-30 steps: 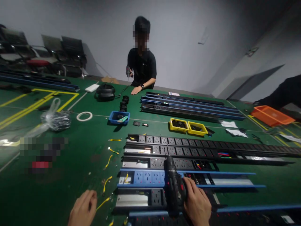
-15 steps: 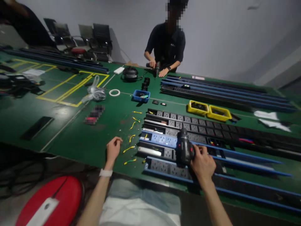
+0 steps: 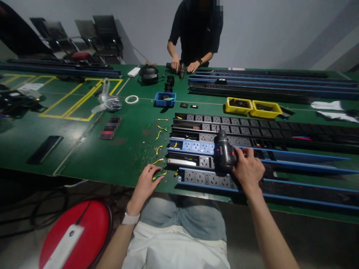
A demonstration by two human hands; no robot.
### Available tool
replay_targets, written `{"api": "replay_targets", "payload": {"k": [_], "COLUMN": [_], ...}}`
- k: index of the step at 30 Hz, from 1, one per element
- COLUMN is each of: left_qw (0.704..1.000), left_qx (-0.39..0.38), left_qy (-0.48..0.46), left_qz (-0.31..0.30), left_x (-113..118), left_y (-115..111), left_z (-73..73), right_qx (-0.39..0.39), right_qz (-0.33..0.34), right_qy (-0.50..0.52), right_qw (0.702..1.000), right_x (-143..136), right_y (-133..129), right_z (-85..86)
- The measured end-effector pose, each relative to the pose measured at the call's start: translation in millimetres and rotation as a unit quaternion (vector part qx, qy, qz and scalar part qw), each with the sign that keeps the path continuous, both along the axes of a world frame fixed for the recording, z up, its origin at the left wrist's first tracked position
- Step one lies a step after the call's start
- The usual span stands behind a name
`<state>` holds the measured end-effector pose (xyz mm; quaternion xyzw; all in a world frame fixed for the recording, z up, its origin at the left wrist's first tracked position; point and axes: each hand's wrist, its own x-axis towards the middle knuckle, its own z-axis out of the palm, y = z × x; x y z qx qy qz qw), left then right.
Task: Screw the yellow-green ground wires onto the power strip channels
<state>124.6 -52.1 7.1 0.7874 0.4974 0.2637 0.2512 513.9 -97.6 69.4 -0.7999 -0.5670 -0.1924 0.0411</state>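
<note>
My left hand (image 3: 146, 181) hovers low at the table's near edge, thumb and fingers parted around a short yellow-green wire (image 3: 159, 176). Whether the fingertips touch that wire I cannot tell. More short yellow wires (image 3: 159, 150) lie in a column just beyond it. My right hand (image 3: 249, 169) is closed on a black cordless drill (image 3: 225, 154), its chuck pointing away from me. Beneath the drill run long socket strips, among them a blue-framed one (image 3: 195, 146) and the nearest one with black sockets (image 3: 206, 180). Small screws seem to lie beside the strips' left ends.
Two yellow bins (image 3: 266, 109) and a blue bin (image 3: 165, 99) stand beyond the strips. Across the table a co-worker (image 3: 196, 37) has a hand on another drill (image 3: 181, 71). A tape roll (image 3: 131, 99), a plastic bag (image 3: 110, 102) and a red stool (image 3: 81, 231) are at left.
My left hand has moved right to the nearest yellow-green wire, its fingers spreading apart. My right hand stays on the drill. The view has tilted downward.
</note>
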Motion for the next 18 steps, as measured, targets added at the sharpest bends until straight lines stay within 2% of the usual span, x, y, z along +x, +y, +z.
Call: {"api": "replay_targets", "payload": {"k": [6,12,18], "left_qw": [1.000,0.998,0.998], "left_qx": [-0.024,-0.045,-0.031], "left_qy": [-0.013,-0.012,-0.017], "left_qz": [0.000,-0.042,-0.053], "left_x": [1,-8,-10], "left_y": [6,19,25], "left_z": [1.8,8.7,9.5], "right_qx": [0.004,0.011,0.000], "right_qz": [0.006,0.009,0.009], "right_qy": [-0.003,-0.010,-0.001], "right_qw": [1.000,1.000,1.000], "right_x": [0,1,-2], "right_y": [1,1,0], "right_z": [-0.3,-3.8,-2.2]}}
